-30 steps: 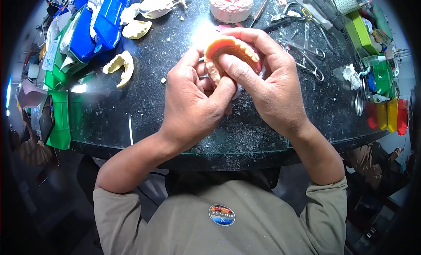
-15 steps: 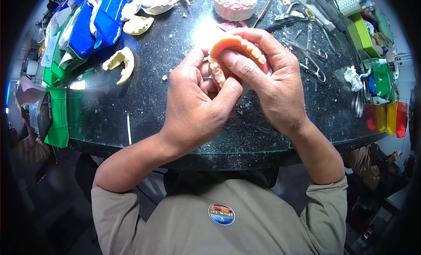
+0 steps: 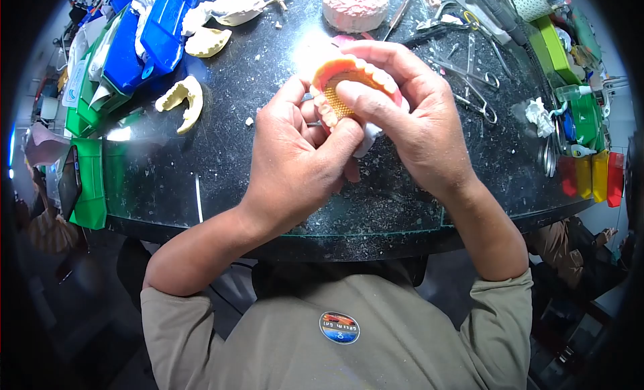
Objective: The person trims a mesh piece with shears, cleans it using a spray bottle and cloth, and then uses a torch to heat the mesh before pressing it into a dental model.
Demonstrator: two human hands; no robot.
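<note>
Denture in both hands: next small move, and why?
Perhaps ease the right hand's thumb aside: it hides part of the denture's textured plate, and the left hand also holds the denture, so it should stay steady.

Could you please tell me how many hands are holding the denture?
2. The left hand holds the denture at its near left side; the right hand grips its right side. Some of their fingers are partly hidden behind it.
</note>
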